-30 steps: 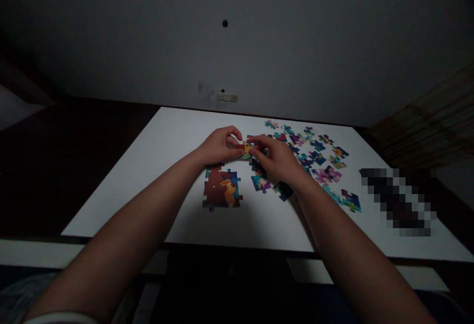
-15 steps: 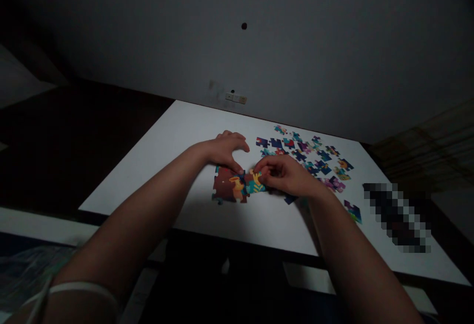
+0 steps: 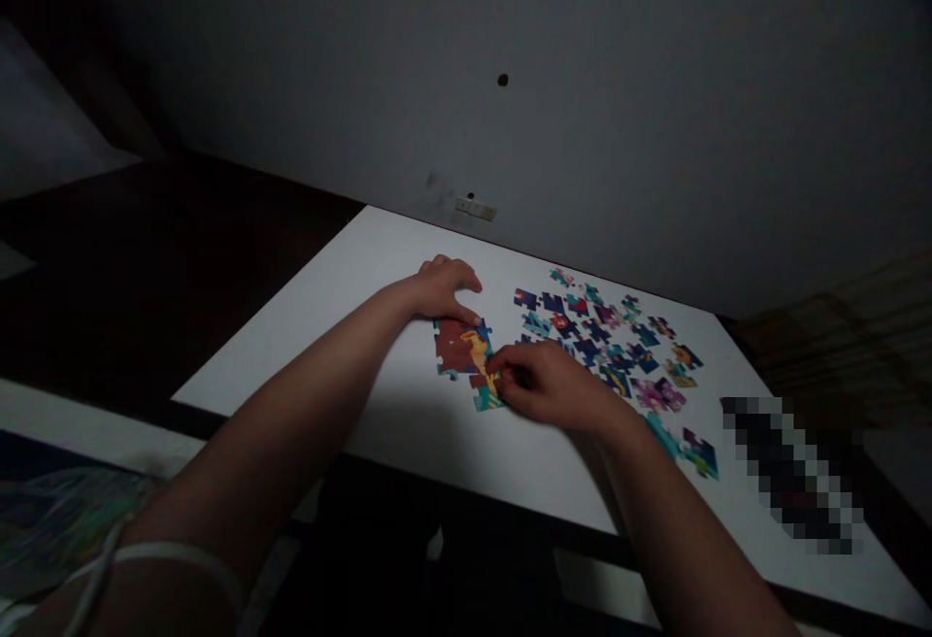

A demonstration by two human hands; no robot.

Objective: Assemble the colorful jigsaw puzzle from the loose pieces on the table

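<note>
On the white tabletop lies a joined patch of jigsaw puzzle (image 3: 452,348), mostly brown-red with an orange figure on its right side. My left hand (image 3: 446,289) rests at the patch's upper edge, thumb touching it and fingers spread apart. My right hand (image 3: 543,380) pinches a teal and yellow puzzle piece (image 3: 486,394) just below the patch's lower right corner. Its fingertips cover part of that piece, and I cannot tell whether the piece touches the patch.
Many loose puzzle pieces (image 3: 597,331) are scattered right of my hands on the white table (image 3: 291,326). A pixelated dark object (image 3: 790,477) lies at the table's right. Behind the table stands a grey wall (image 3: 618,132) with a socket strip (image 3: 476,209).
My right hand has moved the teal and yellow piece from the patch's right side down to below its lower right corner. My left hand stays on the patch. The camera view has shifted slightly.
</note>
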